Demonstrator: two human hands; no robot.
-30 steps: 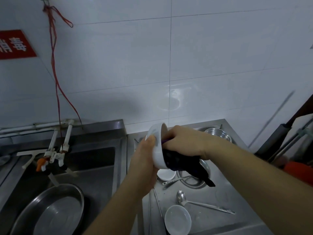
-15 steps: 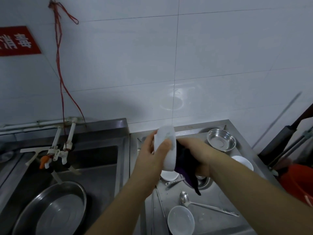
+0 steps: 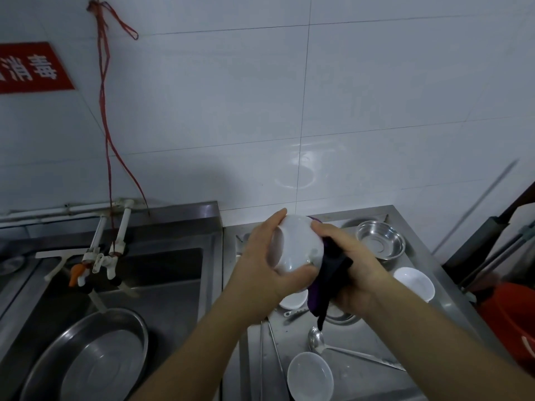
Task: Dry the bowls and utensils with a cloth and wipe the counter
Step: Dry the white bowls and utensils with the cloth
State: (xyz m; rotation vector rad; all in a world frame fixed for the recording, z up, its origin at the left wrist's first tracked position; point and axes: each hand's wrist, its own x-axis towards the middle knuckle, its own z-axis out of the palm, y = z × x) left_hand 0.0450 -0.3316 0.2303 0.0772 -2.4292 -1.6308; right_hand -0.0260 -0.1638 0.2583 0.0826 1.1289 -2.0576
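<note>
My left hand [image 3: 257, 264] grips a white bowl [image 3: 298, 246] above the steel counter [image 3: 367, 345], base turned toward me. My right hand [image 3: 350, 264] holds a dark purple cloth [image 3: 327, 285] against the bowl's right side; the cloth's tail hangs down. On the counter lie a white bowl [image 3: 414, 283] at the right, another white bowl [image 3: 310, 377] at the front, a third white bowl [image 3: 293, 300] partly hidden under my hands, a steel bowl [image 3: 379, 240] at the back, a steel ladle [image 3: 347, 350] and chopsticks [image 3: 275, 345].
A steel sink [image 3: 139, 285] lies to the left with taps [image 3: 101, 256] and a large steel basin [image 3: 86, 360] inside. A red bucket [image 3: 512, 322] and dark handles stand at the right. The tiled wall rises right behind the counter.
The bowl has been turned in my hands so its base now faces me. My right hand with the cloth has shifted round to the bowl's right side.
</note>
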